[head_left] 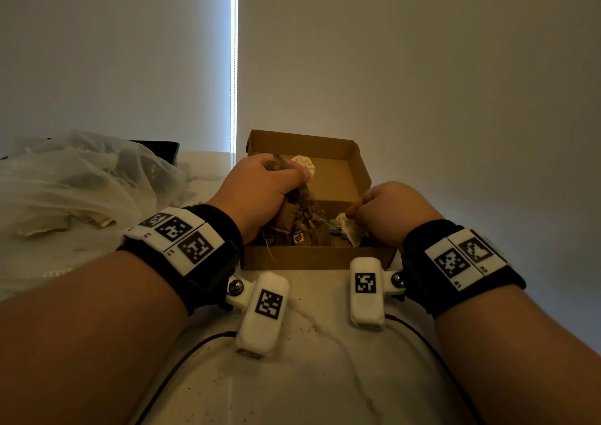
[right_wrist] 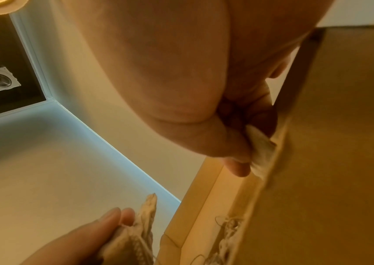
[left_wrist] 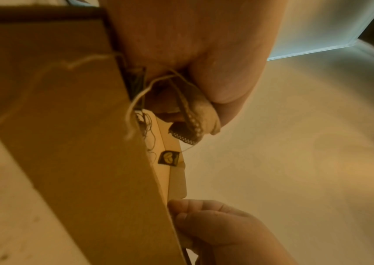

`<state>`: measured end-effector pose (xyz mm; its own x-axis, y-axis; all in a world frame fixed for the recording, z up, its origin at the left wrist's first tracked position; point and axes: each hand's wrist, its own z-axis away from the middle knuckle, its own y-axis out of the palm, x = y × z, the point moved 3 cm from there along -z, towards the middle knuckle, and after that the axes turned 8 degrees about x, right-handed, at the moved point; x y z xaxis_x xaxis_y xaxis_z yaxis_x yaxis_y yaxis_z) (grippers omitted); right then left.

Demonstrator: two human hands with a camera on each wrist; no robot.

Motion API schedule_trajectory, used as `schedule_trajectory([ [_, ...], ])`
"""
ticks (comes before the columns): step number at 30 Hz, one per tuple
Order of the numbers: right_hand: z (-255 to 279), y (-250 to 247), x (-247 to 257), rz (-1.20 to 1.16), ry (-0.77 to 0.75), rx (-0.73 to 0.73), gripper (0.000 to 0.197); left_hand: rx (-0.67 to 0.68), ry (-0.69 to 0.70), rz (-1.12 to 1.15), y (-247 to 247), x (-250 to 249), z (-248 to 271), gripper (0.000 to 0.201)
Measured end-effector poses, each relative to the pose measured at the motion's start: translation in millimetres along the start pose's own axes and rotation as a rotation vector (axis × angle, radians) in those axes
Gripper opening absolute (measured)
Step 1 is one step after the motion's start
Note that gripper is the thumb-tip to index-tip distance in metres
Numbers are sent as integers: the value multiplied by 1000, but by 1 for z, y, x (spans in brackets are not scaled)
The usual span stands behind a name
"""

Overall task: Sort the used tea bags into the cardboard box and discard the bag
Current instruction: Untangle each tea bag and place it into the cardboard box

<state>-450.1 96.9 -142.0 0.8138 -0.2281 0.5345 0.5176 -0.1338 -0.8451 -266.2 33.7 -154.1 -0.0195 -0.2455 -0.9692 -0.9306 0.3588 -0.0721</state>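
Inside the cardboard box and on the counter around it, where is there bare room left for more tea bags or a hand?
Free: the cardboard box floor at its far right corner, and the counter in front of the box. Crowded: the box's near half, piled with tea bags, where the left hand grips a bunch and the right hand pinches one. The plastic bag covers the counter's left.

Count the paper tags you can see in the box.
2: a dark tag at the front middle and a green tag right of it, by the right hand. The tea bags may hide more.
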Motion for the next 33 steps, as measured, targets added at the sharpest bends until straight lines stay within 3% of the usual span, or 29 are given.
schedule_trajectory([
  [7, -5, 6, 4, 156, 37, 38, 26, 1, 0, -37, 0, 1, 0, 16],
  [19, -6, 9, -3, 115, 78, 64, 24, 9, 12, -18, 0, 0, 1, 9],
  [25, 3, 7, 9, -317, -180, -171, 28, 80, 51, -39, 5, -5, 7, 5],
  [28, 5, 13, 14, -412, -246, -159, 31, 130, 91, -124, 7, -8, 10, 6],
  [33, 5, 19, 17, -424, -246, -142, 15, 169, 109, -198, 8, -9, 11, 5],
])
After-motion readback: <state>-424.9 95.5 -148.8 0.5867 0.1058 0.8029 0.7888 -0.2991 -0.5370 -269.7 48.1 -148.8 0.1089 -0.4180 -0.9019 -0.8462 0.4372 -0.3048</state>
